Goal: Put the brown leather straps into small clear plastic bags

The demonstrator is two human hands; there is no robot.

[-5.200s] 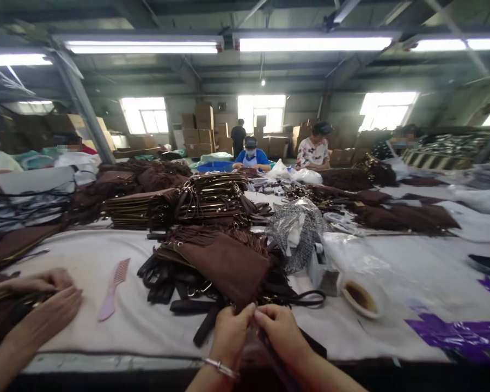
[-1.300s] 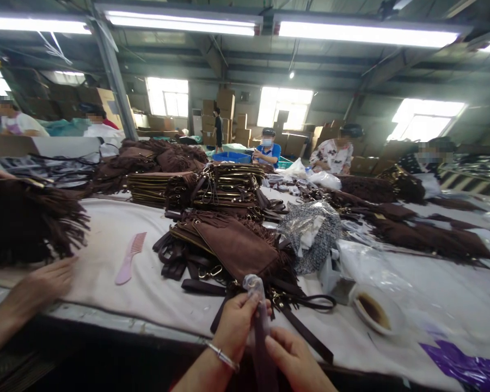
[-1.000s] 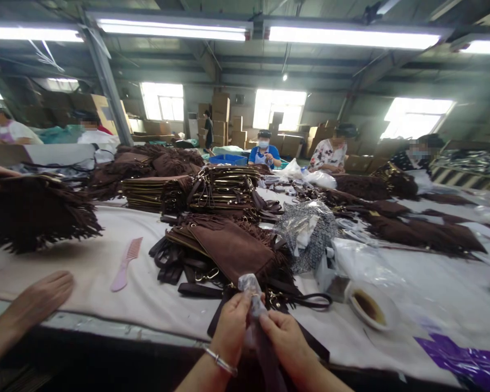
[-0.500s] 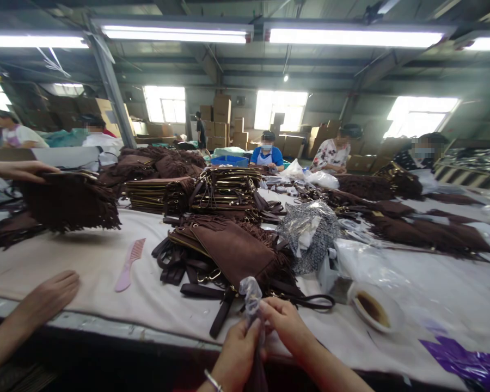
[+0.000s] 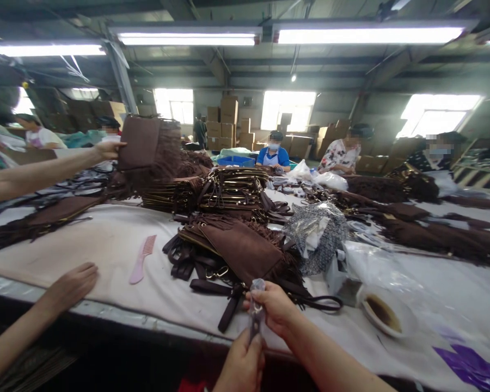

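Low in the middle of the head view, my left hand [image 5: 244, 356] is closed round the lower part of a dark strap [image 5: 255, 325] inside a clear plastic sleeve. Just above it, my right hand [image 5: 275, 306] grips the same strap near the bunched top of the plastic. A bit of metal hardware shows through the sleeve between my hands. Right behind them lies a pile of brown fringed bags [image 5: 245, 247], with dark wrist straps [image 5: 206, 287] and gold clasps spilling toward me.
At left, a co-worker's hand [image 5: 109, 149] holds up a brown fringed bag [image 5: 139, 142]; that person's other hand [image 5: 75, 283] rests on the cloth. Around lie a pink comb [image 5: 142, 261], stacked bags [image 5: 234, 190], a bowl of brown liquid [image 5: 408, 321], speckled plastic-covered material [image 5: 316, 234] and purple plastic [image 5: 469, 365].
My right hand has moved from pinching beside the plastic to wrapping round its upper part; my left sits slightly lower. The co-worker's bag at left has been lifted up and rightward.
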